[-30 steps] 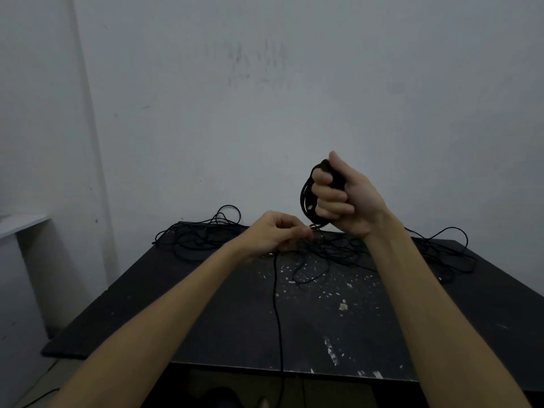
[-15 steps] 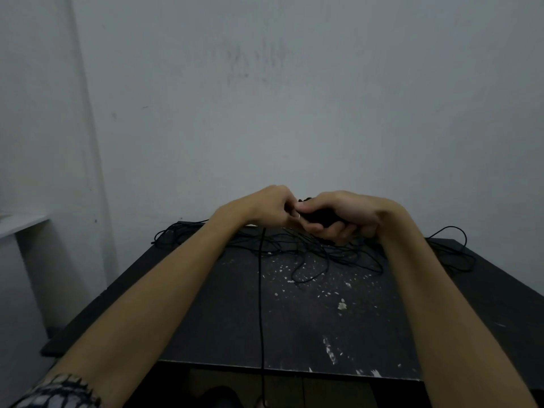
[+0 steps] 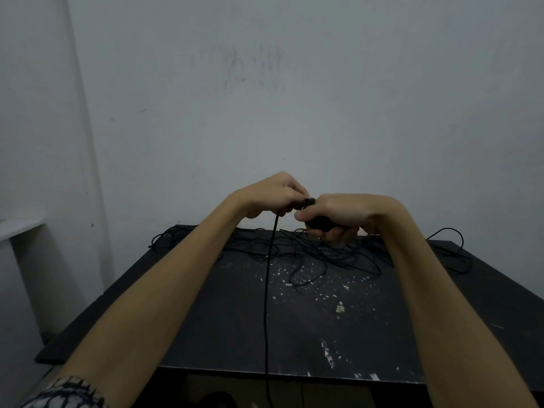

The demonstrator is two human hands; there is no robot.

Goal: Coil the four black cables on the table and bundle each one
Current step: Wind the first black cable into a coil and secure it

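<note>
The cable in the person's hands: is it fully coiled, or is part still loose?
Partly loose. The right hand grips a coil; a loose strand hangs from the left hand past the table edge.

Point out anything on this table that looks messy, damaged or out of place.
The table top is scuffed, with pale flecks and chips scattered across its middle and near front edge. Loose cables lie tangled along the far side, one loop hanging past the right corner.

Both forearms are bare all the way down to the wrists, no watch, rings or bands on the left hand (image 3: 273,195) or right hand (image 3: 338,213). Only clothing showing is a short sleeve (image 3: 63,393) edge on the left arm, light fabric with a dark blotchy, streaky print.
</note>
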